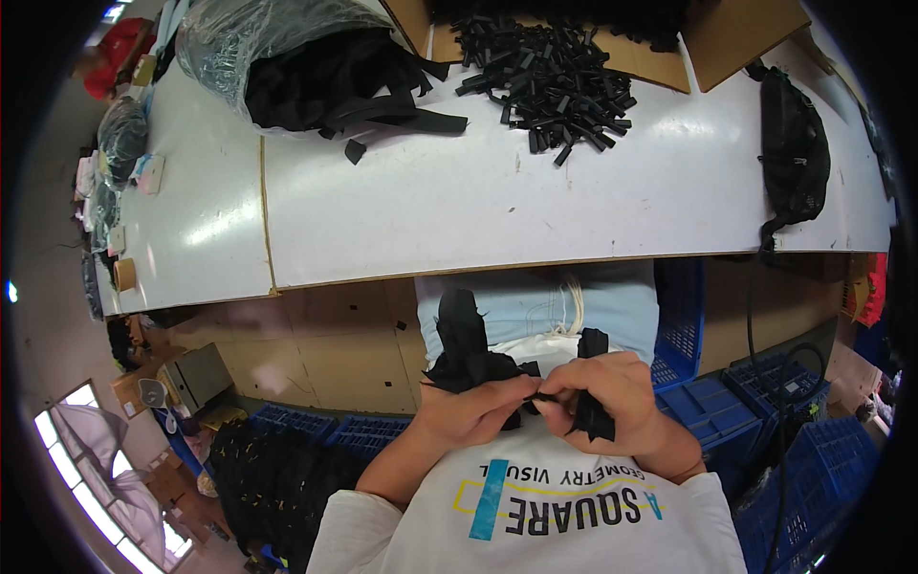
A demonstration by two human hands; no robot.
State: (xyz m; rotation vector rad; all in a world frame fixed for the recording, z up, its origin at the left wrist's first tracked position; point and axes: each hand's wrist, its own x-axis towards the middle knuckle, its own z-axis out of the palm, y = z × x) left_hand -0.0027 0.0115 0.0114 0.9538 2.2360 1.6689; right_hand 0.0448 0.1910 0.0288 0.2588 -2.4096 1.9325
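Low in the middle of the frame, the left hand [464, 413] holds bunched black cloth [461, 330] and the right hand [622, 394] grips a black strip [594, 418], fingertips pinched close together. This bit looks unfinished. At the top lies a big heap of small black pieces [550, 86]; I cannot tell if they are done or waiting. The white table's [430, 210] edge lies between hands and heap. A plastic bag [215, 57] sits upper left.
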